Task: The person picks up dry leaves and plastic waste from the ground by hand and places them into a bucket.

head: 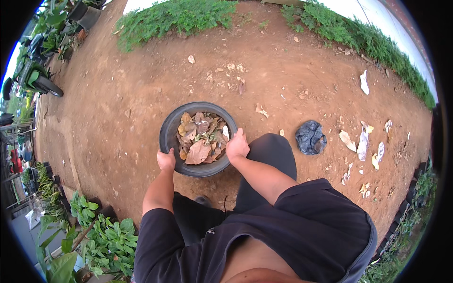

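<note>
Both of my hands grip a round black basin (pixel 170 122) by its rim, in front of my legs. My left hand (pixel 166 160) is on the rim at its lower left, the thumb over the edge. At the right side, my right hand (pixel 237 144) is closed around the rim, close to my bent knee. Dry brown leaves (pixel 199 152) lie in the basin, with some greenish bits and a white scrap (pixel 225 132) among them. The fingers under the rim are hidden. To the right, a crumpled black plastic bag (pixel 311 137) sits on the bare soil.
Plastic scraps (pixel 362 145) and dry leaves (pixel 348 140) litter the soil at right. Low green shrubs (pixel 177 19) border a white wall (pixel 396 32). A green motorcycle (pixel 33 79) stands at far left. Leafy plants (pixel 109 242) grow at lower left, and black edging (pixel 403 208) runs along the right.
</note>
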`<state>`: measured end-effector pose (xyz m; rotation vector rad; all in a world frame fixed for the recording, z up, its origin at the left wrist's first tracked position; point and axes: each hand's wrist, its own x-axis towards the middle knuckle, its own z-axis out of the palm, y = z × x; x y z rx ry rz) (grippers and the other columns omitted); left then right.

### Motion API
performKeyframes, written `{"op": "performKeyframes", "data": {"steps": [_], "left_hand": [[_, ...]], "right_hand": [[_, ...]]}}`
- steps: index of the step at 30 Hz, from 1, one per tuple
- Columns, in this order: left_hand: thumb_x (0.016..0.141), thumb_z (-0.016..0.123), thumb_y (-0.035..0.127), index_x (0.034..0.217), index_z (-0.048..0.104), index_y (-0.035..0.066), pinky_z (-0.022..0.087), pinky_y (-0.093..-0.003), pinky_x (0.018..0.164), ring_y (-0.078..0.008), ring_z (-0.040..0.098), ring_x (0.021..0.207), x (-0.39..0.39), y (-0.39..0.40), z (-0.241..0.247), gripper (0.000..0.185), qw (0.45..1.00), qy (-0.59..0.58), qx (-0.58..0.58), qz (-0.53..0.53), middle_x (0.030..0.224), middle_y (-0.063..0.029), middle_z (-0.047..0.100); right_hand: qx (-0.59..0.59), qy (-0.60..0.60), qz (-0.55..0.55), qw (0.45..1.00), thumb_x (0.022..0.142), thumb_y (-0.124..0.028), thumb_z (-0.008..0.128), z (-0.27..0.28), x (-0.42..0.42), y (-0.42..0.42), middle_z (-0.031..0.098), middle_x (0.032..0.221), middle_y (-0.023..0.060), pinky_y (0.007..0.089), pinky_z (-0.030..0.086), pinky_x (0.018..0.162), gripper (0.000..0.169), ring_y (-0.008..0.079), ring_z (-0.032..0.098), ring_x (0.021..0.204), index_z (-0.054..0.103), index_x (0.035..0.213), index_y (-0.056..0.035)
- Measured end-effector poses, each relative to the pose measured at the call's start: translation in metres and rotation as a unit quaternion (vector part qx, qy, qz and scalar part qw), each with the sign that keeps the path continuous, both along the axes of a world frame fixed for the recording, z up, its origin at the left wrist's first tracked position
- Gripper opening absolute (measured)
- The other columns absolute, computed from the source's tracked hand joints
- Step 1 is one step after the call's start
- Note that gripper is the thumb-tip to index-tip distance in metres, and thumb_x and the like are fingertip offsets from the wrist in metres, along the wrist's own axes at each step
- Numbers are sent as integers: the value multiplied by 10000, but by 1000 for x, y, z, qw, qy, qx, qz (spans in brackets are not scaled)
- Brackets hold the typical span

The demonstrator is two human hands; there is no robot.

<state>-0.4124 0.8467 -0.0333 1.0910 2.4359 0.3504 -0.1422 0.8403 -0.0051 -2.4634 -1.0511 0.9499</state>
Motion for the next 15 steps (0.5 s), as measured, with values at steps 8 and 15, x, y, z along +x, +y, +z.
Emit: {"op": "performKeyframes", "data": {"steps": [8,15], "left_hand": [[717,742,242,1071,572,-5,455,-385,854,-336,599,974,8,4,5,464,1000,-10,16,12,1017,-190,634],[709,746,247,1076,575,-15,458,-390,848,-341,602,964,-2,3,-3,483,1000,-7,7,2,1013,-203,633]], "right_hand": [[-9,19,7,1000,766,-118,582,2,5,4,526,1032,143,450,474,740,284,355,577,906,408,991,-102],[7,8,24,1000,863,-126,463,4,5,1,531,1026,174,474,454,733,157,386,571,892,399,995,-70]]}}
